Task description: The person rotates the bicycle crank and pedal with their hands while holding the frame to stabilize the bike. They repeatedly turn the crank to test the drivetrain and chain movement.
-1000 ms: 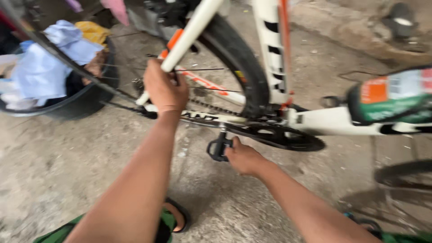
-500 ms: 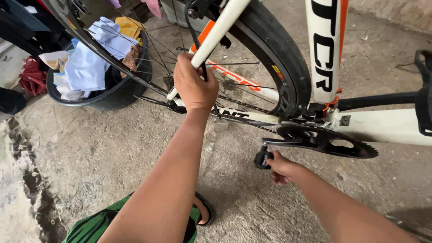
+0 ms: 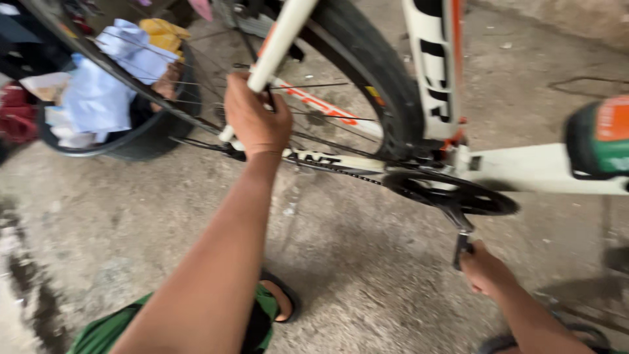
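At centre frame a left hand (image 3: 255, 121) is clamped around a white bicycle's seat stay (image 3: 272, 52) beside the rear wheel (image 3: 367, 78), while the right hand (image 3: 483, 270), lower right, appears closed on the blurred pedal (image 3: 460, 250) below the black chainring (image 3: 458, 193).

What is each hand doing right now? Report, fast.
Left hand: closed around the white seat stay of the bicycle.
Right hand: closed on the black pedal, at the bottom of the crank.
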